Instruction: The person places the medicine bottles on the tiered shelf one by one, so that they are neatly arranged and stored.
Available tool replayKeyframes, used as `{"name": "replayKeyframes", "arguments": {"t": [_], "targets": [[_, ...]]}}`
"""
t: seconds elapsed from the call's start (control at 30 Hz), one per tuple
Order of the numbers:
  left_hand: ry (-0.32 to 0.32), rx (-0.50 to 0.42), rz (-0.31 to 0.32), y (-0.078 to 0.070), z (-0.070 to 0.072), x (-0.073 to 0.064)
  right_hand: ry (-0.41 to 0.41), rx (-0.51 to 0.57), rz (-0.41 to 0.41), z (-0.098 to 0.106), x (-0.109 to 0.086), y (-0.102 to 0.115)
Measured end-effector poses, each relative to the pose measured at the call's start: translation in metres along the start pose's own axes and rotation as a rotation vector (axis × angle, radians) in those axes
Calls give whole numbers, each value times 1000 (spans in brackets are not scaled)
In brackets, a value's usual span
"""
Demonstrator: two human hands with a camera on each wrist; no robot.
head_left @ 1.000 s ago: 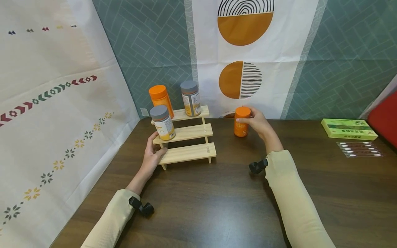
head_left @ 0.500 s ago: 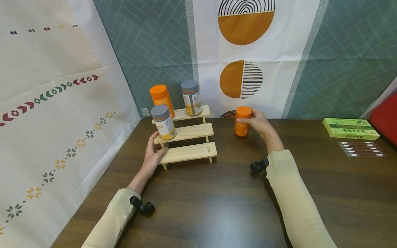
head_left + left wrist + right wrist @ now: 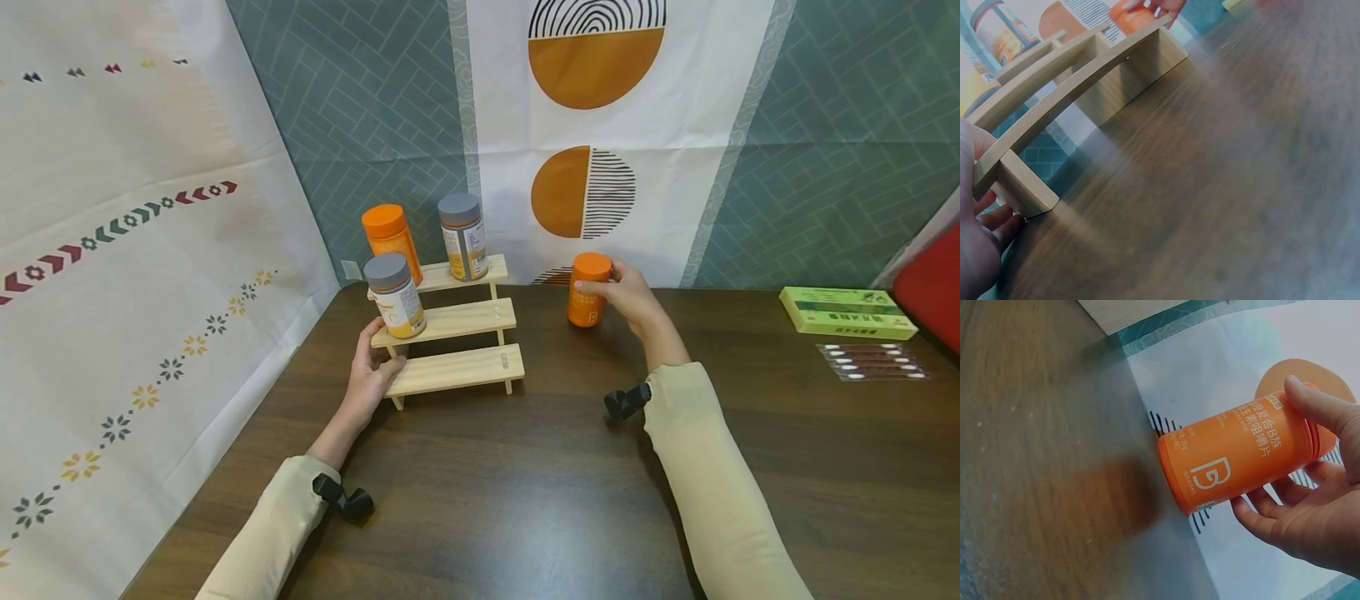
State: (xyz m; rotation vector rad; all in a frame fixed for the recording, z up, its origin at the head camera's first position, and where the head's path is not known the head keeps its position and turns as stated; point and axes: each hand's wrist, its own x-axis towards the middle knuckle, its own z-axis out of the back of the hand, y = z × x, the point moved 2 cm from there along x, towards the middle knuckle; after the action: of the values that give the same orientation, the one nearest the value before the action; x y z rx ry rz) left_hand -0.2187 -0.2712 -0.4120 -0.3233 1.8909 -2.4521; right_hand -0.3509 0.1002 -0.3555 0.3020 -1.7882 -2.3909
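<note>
My left hand grips the left end of a three-tier wooden display stand, thumb by the lowest step and fingers around the side. In the left wrist view its fingers curl beside the stand's front leg. A grey-lidded jar sits on the middle step at the left. On the top step stand an orange bottle and another grey-lidded jar. Right of the stand, my right hand holds an orange vitamin bottle near its lid, its base a little above the tabletop.
The dark wooden table meets a fabric-covered back wall. At the right lie a green box, a clear pack of cotton swabs and a red object. A patterned white cloth hangs along the left.
The orange bottle in my right hand has risen slightly and tilted a little over the last half second. My left hand and the stand have stayed in place.
</note>
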Motion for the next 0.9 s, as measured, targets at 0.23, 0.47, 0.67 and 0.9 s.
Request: {"name": "replayKeyframes", "arguments": {"t": [0.23,0.47,0.67,0.9], "targets": [[10,1,1,-1,0,0,-29,17,35,0,-5,10],[2,8,-1,0,1,1,-22,43,93,-4,-12,27],[-6,11,1,0,1,0,-12,50,146,-11,-20,41],[-11,11,-2,0,0,0,19,107,209,-23,-28,57]]}}
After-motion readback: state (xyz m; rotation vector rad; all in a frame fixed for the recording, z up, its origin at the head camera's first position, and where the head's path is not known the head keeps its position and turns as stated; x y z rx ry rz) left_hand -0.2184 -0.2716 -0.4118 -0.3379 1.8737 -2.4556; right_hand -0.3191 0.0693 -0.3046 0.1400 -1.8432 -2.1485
